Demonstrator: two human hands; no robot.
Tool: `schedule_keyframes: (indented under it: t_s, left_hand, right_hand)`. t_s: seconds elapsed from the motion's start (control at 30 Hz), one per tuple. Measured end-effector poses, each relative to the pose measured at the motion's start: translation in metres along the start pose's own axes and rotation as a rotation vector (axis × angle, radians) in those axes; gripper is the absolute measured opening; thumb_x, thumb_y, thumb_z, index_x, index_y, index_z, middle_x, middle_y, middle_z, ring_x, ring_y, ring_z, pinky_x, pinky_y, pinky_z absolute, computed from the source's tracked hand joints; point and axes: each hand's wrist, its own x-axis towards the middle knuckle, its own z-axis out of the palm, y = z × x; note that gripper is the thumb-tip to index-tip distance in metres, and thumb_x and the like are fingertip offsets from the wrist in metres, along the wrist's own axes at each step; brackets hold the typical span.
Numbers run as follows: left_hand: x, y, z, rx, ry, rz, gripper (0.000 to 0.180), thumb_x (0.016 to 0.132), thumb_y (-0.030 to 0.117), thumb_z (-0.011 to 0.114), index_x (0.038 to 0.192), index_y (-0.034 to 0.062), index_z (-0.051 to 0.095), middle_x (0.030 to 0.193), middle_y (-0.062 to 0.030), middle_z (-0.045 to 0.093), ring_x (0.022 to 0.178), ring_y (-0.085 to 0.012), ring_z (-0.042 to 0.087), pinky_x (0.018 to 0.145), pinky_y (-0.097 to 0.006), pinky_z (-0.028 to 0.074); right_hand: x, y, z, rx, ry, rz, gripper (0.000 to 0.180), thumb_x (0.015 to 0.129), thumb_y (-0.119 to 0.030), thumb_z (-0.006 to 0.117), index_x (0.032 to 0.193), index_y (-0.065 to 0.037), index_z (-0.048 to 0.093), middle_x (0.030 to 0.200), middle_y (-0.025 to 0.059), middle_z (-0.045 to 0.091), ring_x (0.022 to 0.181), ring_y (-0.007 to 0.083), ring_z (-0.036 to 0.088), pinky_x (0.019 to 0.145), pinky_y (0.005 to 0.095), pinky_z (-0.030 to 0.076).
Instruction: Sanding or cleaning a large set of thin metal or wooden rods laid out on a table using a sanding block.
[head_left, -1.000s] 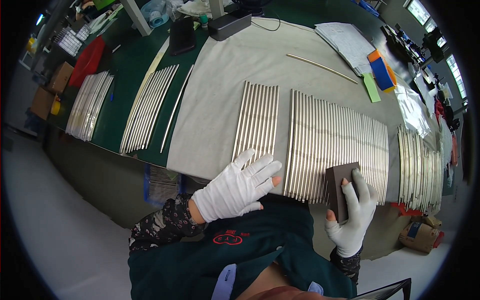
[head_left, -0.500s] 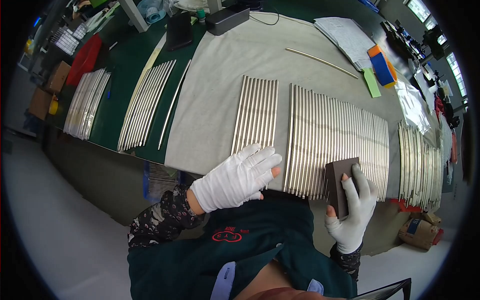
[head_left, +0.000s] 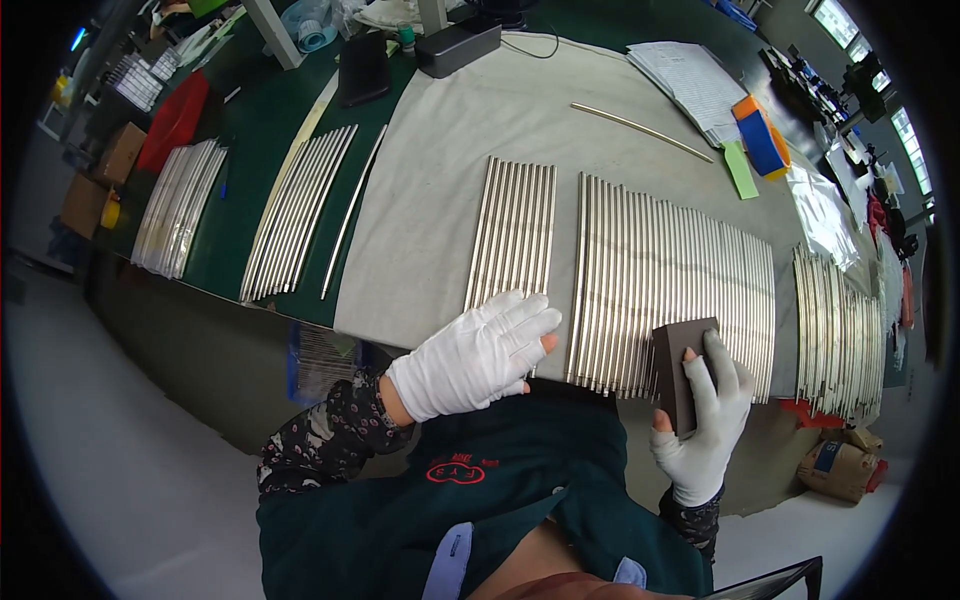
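My left hand (head_left: pixel 478 352), in a white glove with bare thumb and fingertip, lies flat with fingers stretched over the near ends of a small group of metal rods (head_left: pixel 515 225). To its right, a wider row of shiny rods (head_left: pixel 670 265) lies side by side on the pale cloth. Wrapped round a dark brown rectangular block (head_left: pixel 675 375) is my right hand (head_left: pixel 712 420), also gloved, with some fingertips bare. The block rests over the near ends of the wide row and sticks out past them towards me.
Left on the green bench lie more rods (head_left: pixel 300 215), a single rod (head_left: pixel 352 215) and a plastic-wrapped bundle (head_left: pixel 180 210). One rod (head_left: pixel 640 131) lies crosswise farther back. Papers (head_left: pixel 685 85), a blue-and-orange tape roll (head_left: pixel 762 138) and another rod pile (head_left: pixel 840 335) occupy the right.
Both hands keep their places on the rods and the block. Only the whole view has shifted very slightly.
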Motion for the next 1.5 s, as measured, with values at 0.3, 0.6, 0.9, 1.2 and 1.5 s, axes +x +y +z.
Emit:
schedule_keyframes:
  t_s: [0.3,0.6,0.9,1.2,1.5]
  left_hand:
    - [0.004,0.011,-0.016,-0.011,-0.17,-0.073,0.071,0.064,0.033,0.077,0.122,0.0014,0.051,0.137,-0.0171,0.044,0.129,-0.0343,0.041,0.109,-0.049,0.031]
    - [0.002,-0.048,-0.041,0.172,-0.062,-0.105,0.072,0.093,0.058,0.031,0.144,0.0075,0.033,0.147,-0.0177,0.035,0.135,-0.0382,0.033,0.111,-0.053,0.023]
    - [0.051,-0.08,-0.041,0.36,-0.157,-0.134,0.057,0.089,0.028,0.057,0.14,0.007,0.04,0.146,-0.0141,0.037,0.134,-0.0332,0.036,0.11,-0.045,0.03]
    - [0.045,-0.096,-0.022,0.472,-0.215,-0.093,0.065,0.092,0.051,0.044,0.144,0.0141,0.036,0.149,-0.0113,0.034,0.137,-0.0333,0.032,0.111,-0.054,0.023]
    - [0.033,-0.106,-0.025,0.498,-0.21,-0.103,0.069,0.093,0.059,0.033,0.145,0.0152,0.035,0.149,-0.0124,0.034,0.138,-0.0348,0.03,0.111,-0.055,0.022]
  right_hand:
    - [-0.003,0.0,0.001,0.005,-0.006,0.004,0.053,0.082,-0.041,0.059,0.122,-0.007,0.055,0.13,0.0197,0.049,0.106,0.0363,0.046,0.09,0.0456,0.039]
    - [0.004,0.001,-0.002,-0.017,-0.022,-0.012,0.052,0.083,-0.041,0.058,0.124,-0.008,0.056,0.132,0.0185,0.05,0.108,0.036,0.046,0.093,0.0453,0.038]
    - [-0.002,-0.001,-0.004,0.011,-0.006,-0.019,0.052,0.085,-0.042,0.057,0.123,-0.007,0.056,0.132,0.0182,0.05,0.108,0.0361,0.046,0.092,0.0454,0.038]
    - [-0.005,0.0,-0.005,-0.002,-0.005,-0.009,0.052,0.085,-0.043,0.055,0.122,-0.006,0.056,0.131,0.0192,0.05,0.106,0.0362,0.046,0.091,0.0451,0.039]
    - [-0.006,-0.002,-0.002,0.033,-0.015,-0.009,0.052,0.084,-0.043,0.057,0.122,-0.007,0.056,0.132,0.019,0.049,0.107,0.0362,0.046,0.092,0.0454,0.039]
